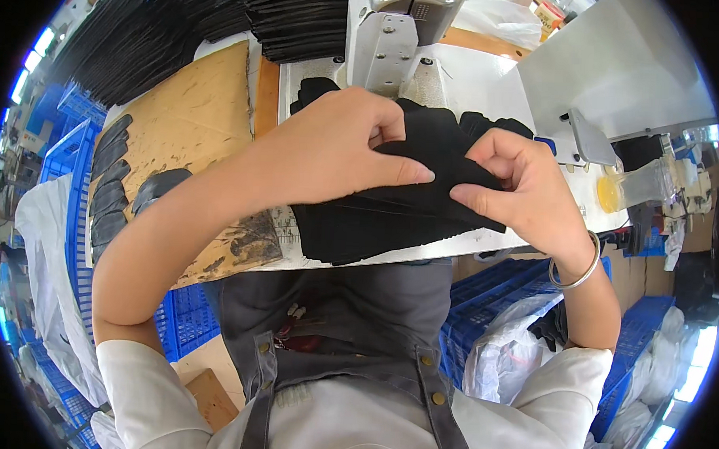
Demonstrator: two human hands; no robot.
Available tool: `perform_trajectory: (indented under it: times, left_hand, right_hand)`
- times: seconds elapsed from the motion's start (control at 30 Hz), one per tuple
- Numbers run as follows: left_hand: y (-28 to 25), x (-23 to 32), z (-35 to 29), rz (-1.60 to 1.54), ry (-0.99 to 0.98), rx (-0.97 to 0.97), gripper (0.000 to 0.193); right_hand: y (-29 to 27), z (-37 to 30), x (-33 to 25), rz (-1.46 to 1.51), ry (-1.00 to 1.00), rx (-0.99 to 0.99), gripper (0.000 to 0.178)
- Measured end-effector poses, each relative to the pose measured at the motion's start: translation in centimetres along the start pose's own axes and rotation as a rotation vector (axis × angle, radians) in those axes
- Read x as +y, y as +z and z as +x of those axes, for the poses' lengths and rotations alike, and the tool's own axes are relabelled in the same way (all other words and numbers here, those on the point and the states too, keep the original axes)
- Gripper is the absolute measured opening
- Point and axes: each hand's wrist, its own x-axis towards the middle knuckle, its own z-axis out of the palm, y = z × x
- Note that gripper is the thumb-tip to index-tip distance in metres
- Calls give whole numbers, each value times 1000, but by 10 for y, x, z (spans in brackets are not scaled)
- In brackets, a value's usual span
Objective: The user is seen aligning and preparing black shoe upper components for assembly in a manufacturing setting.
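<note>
Black fabric point(375, 233) | left hand point(354, 149): thumb pointing right, pinching it | right hand point(525, 187): thumb leftward, pinching it

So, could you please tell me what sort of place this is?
Probably a sewing workshop, judging by the white metal machine, layered black cloth pieces, and perforated blue plastic crate.

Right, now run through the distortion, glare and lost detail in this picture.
Head view: the front edge of the white table looks bowed, and the corners go black; head view: the windows at the rim burn out to white, fringed with blue; head view: the black fabric is so dark that its layers are hard to separate.
</note>
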Motion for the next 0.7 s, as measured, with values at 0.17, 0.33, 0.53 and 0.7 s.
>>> perform_trajectory:
  times: [0.17,0.33,0.53,0.7]
  left_hand:
    - [-5,-10,16,32,-99,-175,46]
    - [0,-15,12,79,-19,-155,44]
    - [-6,-20,12,44,50,-77,41]
    - [-8,-21,13,97,53,-133,41]
  right_hand:
    - [1,8,0,48,47,-22,26]
    - [5,12,1,-115,-67,-10,34]
    - [9,15,-1,-150,-1,5,33]
    - [12,17,-1,-231,-69,34,32]
